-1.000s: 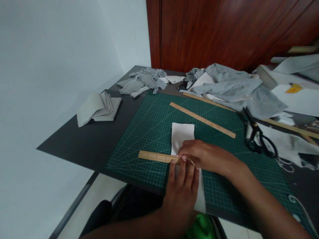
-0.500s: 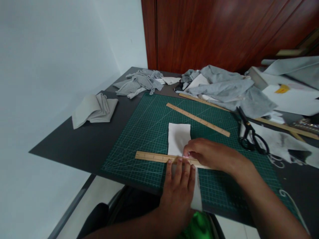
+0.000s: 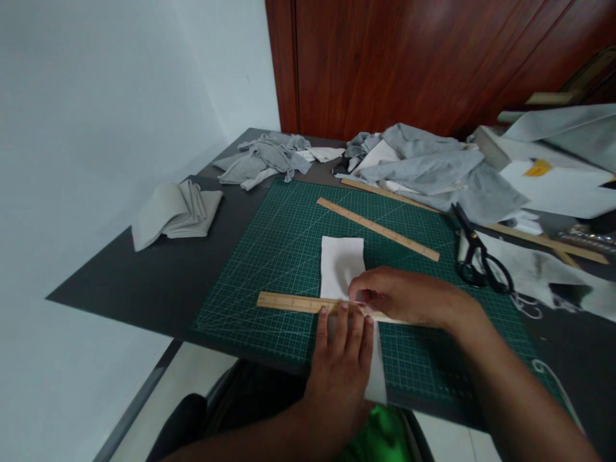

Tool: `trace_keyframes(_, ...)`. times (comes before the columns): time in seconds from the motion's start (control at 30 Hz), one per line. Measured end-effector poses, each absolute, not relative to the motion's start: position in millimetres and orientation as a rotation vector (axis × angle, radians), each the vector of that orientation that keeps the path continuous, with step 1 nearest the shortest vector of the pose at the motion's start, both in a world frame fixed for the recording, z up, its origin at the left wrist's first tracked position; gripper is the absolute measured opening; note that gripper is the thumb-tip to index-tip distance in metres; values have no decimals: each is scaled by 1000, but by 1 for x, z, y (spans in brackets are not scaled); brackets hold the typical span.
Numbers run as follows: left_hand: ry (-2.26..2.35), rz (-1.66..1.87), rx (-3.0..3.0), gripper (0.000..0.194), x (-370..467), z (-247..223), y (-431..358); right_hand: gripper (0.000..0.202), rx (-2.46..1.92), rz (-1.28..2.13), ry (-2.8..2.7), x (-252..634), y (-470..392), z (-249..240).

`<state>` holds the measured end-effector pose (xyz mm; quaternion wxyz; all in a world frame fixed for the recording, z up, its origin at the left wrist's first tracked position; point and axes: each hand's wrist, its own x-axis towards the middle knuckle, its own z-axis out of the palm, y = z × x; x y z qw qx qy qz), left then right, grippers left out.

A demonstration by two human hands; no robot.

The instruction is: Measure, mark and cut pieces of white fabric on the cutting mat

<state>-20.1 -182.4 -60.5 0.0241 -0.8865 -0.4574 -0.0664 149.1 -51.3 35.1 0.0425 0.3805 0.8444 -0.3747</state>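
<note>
A wooden ruler (image 3: 289,301) lies across a white strip of fabric (image 3: 341,263) on the green cutting mat (image 3: 283,250). My left hand (image 3: 342,366) lies flat with fingers stretched out, the tips pressing on the ruler. Above them, my right hand (image 3: 397,294) is closed in a pinch at the ruler's far edge, over the fabric. Something small and pale shows at its fingertips, too hidden to name. The near end of the fabric hangs toward the table's front edge, partly under my left hand.
A second wooden ruler (image 3: 380,229) lies slanted on the mat. Black-handled scissors (image 3: 476,256) rest at its right edge beside white fabric scraps (image 3: 534,269). Folded pale cloth (image 3: 178,212) sits left. Grey cloth heaps (image 3: 423,160) and a white box (image 3: 553,183) stand behind.
My right hand's pinched fingers have moved slightly left along the ruler's edge. My left hand still presses the ruler. The whole view has shifted a little.
</note>
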Motion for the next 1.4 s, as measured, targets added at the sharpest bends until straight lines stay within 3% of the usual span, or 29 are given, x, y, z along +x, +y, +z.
trace_keyframes(0.27, -1436, -166, -2772, 124, -20, -60, -182, 25, 1209, -1026, 2621, 154, -53, 26)
trace_keyframes(0.63, -1431, -194, -2767, 109, -20, -62, -183, 27, 1527, -908, 2292, 172, -52, 28)
trace_keyframes(0.8, -1415, -195, -2749, 106, -21, -61, -183, 23, 1482, -899, 2507, 191, -36, 27)
trace_keyframes(1.03, -1368, -177, -2767, 100, -23, -63, -183, 16, 1948, -521, 2553, 215, -2, 9)
trace_keyframes(1.23, -1357, -187, -2772, 102, -26, -67, -183, 10, 2001, -594, 2408, 227, 10, -6)
trace_keyframes(1.4, -1315, -212, -2748, 103, -26, -65, -182, 12, 1978, -361, 2572, 210, 2, 0)
